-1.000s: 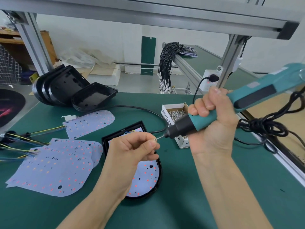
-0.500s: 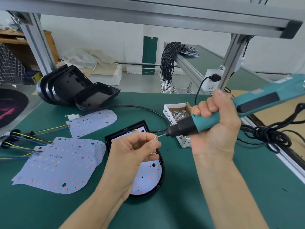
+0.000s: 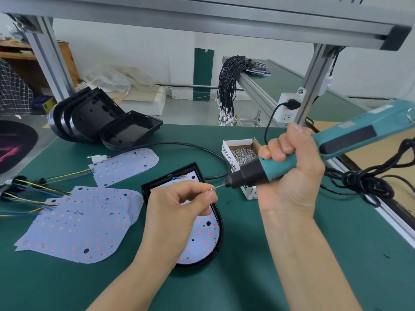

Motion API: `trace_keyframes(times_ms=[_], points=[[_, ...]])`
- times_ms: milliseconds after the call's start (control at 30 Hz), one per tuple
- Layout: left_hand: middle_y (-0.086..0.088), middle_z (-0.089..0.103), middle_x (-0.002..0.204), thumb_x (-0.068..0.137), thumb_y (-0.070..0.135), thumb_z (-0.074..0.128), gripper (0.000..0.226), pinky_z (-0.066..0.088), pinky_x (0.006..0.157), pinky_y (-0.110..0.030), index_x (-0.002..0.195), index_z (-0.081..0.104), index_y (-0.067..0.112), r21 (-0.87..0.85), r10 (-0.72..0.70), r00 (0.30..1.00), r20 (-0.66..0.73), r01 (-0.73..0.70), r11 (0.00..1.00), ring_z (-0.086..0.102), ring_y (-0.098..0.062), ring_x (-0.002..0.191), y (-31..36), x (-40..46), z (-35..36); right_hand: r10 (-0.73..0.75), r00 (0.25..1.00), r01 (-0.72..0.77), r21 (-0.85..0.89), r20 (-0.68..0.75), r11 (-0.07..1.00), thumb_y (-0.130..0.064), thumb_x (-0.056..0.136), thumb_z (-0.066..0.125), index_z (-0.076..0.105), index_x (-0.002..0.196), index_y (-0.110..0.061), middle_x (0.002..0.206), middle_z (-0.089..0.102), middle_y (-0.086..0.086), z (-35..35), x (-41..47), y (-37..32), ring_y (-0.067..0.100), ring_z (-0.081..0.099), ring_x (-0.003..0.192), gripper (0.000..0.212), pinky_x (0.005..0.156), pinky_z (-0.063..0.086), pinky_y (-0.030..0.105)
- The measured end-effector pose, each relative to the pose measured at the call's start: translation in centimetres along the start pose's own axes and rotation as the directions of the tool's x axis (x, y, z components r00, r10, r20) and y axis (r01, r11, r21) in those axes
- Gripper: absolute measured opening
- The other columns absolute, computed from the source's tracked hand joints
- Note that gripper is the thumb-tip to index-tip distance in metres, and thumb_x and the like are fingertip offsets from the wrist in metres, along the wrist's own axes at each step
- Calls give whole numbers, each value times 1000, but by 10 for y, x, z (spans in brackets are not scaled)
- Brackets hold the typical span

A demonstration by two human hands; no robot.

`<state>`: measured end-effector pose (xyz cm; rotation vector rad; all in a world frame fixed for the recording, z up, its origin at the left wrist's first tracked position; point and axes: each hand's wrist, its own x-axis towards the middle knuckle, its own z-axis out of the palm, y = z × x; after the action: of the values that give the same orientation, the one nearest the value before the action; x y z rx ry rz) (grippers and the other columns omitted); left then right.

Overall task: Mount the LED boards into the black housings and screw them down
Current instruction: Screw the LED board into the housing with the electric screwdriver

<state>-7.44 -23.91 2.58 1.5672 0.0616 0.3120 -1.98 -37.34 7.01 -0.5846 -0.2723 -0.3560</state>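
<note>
- Right hand: fist wrapped around the teal electric screwdriver, thumb on top. Tool lies near horizontal, bit pointing toward 9 o'clock, rear end rising toward 2 o'clock. Forearm enters from 5 o'clock.
- Left hand: thumb and forefinger pinch a small screw, held against the bit tip; other fingers curled under. Forearm enters from 6 o'clock.
- Both hands are raised above the tabletop.
- Black housing with an LED board seated in it lies flat at centre, partly hidden under the left hand.
- Loose LED boards with coloured wires lie at 9 o'clock of it.
- Empty housings stacked at 11 o'clock.
- Open screw box sits behind the screwdriver tip, at 1 o'clock of the housing.
</note>
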Motion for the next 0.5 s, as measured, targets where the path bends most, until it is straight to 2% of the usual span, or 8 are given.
trace_keyframes(times_ms=[100,233,400,500], points=[[1,71,67,78,4,74,20,46,57,-8,69,77,23,61,4,1000,-6,-3,998,68,-19,61,-2,1,-1,0,1000,0,-3,3,1000,-6,81,53,38,56,-20,49,37,-9,-1,0,1,5,36,41,33,47,38,19],[10,70,70,81,9,73,21,42,57,-4,69,75,26,133,-15,1000,-7,15,991,69,-12,62,-5,0,-1,15,1000,-15,-8,-20,1000,-6,80,54,40,56,-21,50,37,-8,-4,-1,5,6,36,42,32,47,38,20],[14,71,75,80,16,74,15,36,46,-3,71,75,28,132,-25,999,-35,29,991,70,-10,71,-7,-1,-3,18,999,-18,3,-39,1000,-6,83,53,42,55,-22,51,38,-9,-5,-1,8,6,38,43,34,49,39,20],[16,72,76,78,15,75,16,40,51,-4,73,76,30,107,-3,1000,-24,5,994,69,-9,74,-9,0,-4,22,999,-22,15,-40,1000,-6,83,54,43,55,-22,51,39,-9,-4,0,8,6,38,43,35,49,40,20]])
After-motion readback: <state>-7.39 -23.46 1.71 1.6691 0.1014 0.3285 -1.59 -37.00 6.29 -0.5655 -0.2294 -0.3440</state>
